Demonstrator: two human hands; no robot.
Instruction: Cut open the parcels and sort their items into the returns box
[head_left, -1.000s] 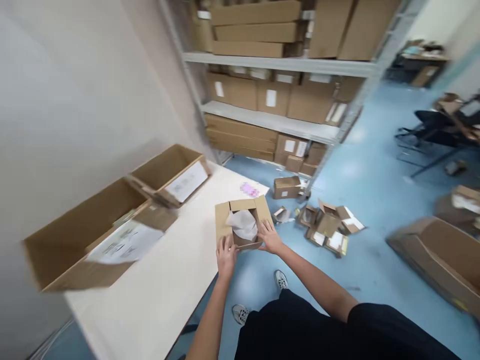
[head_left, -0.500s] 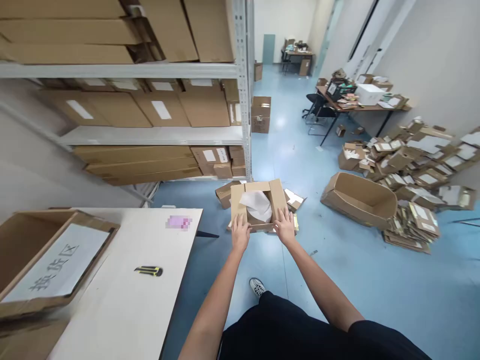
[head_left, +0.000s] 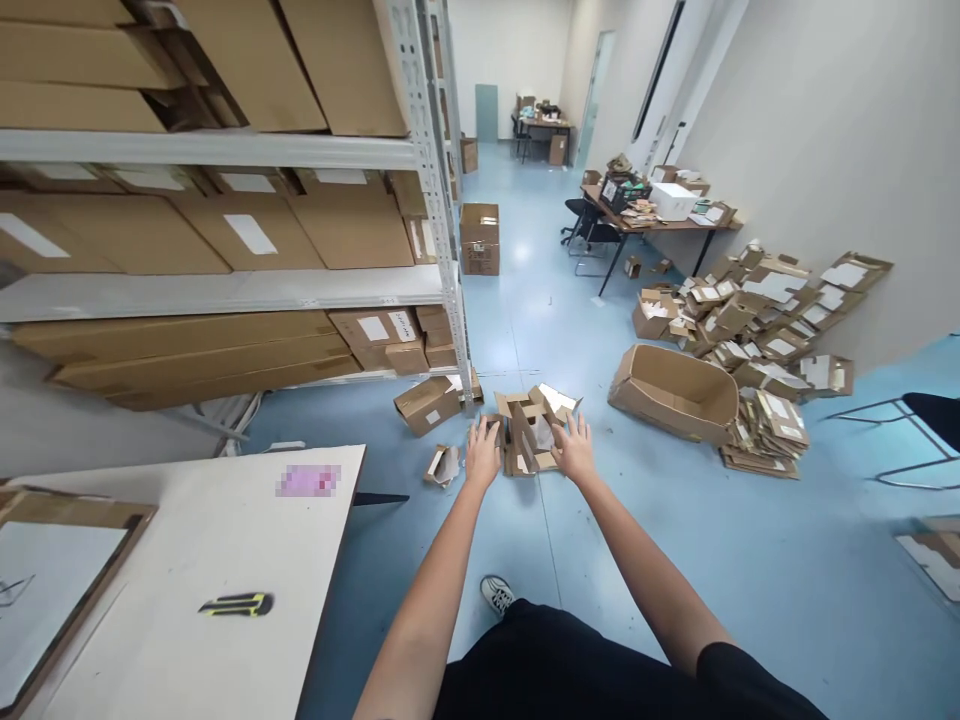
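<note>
An opened cardboard box (head_left: 519, 462) with its flaps sticking up shows between and beyond my two hands, with white paper inside. It looks tilted, and whether it rests on the floor or is still in the air I cannot tell. My left hand (head_left: 482, 458) is at its left, fingers stretched out and holding nothing. At the right side my right hand (head_left: 574, 452) has its fingers spread, also with nothing in them. A small open box (head_left: 442, 466) with paper in it lies on the floor to the left of my left hand.
On the left are a white table (head_left: 247, 540) with a utility knife (head_left: 237, 604), and a metal shelf (head_left: 322, 290) full of cartons. A closed carton (head_left: 429, 405) lies by the shelf post. To the right stand a large open carton (head_left: 671, 395) and flattened cardboard (head_left: 772, 430).
The box has left my hands and dropped lower, looking smaller and more tilted. My fingers have come off its edges. The view has swung to the right.
</note>
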